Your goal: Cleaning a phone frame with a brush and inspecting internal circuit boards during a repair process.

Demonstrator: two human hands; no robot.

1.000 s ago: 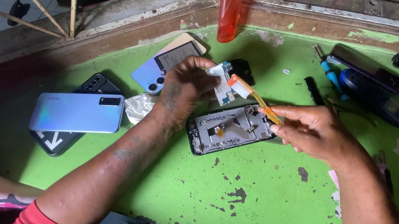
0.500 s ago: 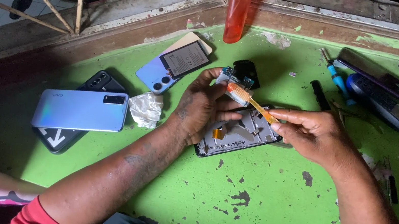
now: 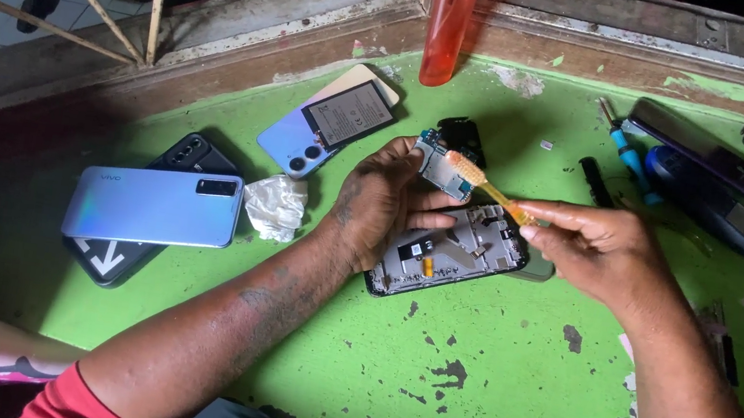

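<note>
Left hand (image 3: 382,203) grips a small circuit board (image 3: 442,166) above the opened phone frame (image 3: 448,251), while right hand (image 3: 598,250) pinches a yellow toothbrush (image 3: 481,181) whose bristles touch the board.

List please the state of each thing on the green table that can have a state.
Opened phone: back off, insides showing, lying flat.
Circuit board: lifted out, held in left hand.
Brush: held by right hand, bristles on board.
Red bottle: upright, capped.
Blue phone: closed, face down.
</note>
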